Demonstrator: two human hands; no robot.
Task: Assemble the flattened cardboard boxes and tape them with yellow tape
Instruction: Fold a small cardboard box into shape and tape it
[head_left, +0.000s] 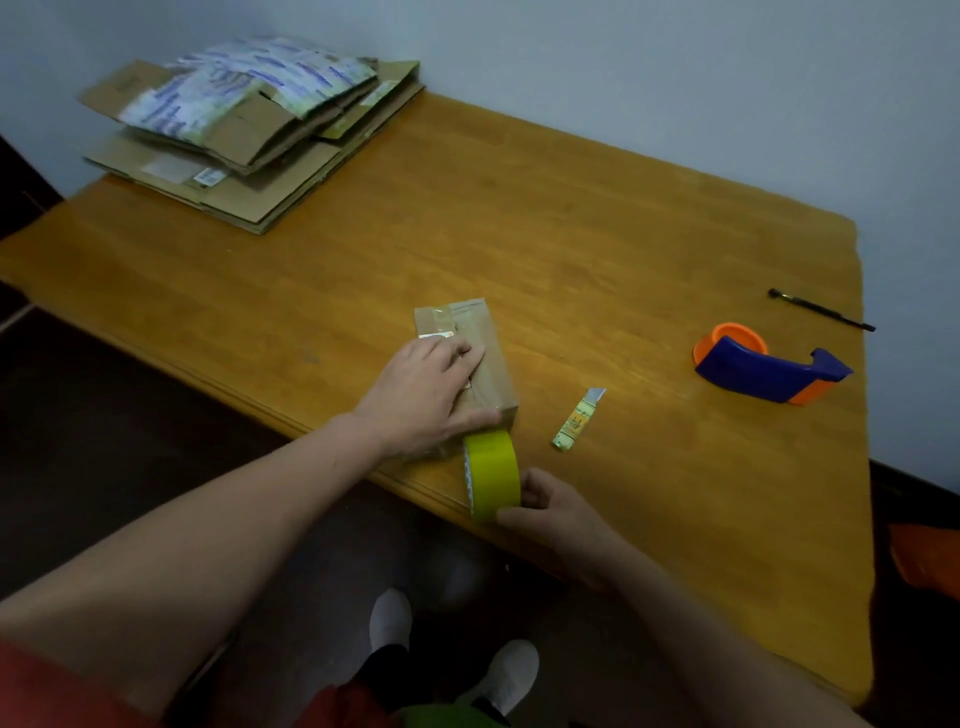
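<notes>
Position mattered most: your small brown cardboard box (475, 322) lay by the near edge of the wooden table (571, 234), long axis running near to far, with the roll of yellow tape (493, 475) against its near end. Your right hand (556, 512) gripped that roll, fingers curled round it. Your left hand (426, 395) pressed flat on the box, fingers straight. You had one box, one roll, one stack of flattened cardboard boxes (244, 135) far left, one small yellow cutter (577, 420), one blue and orange tape dispenser (763, 371), one black pen (821, 309).
</notes>
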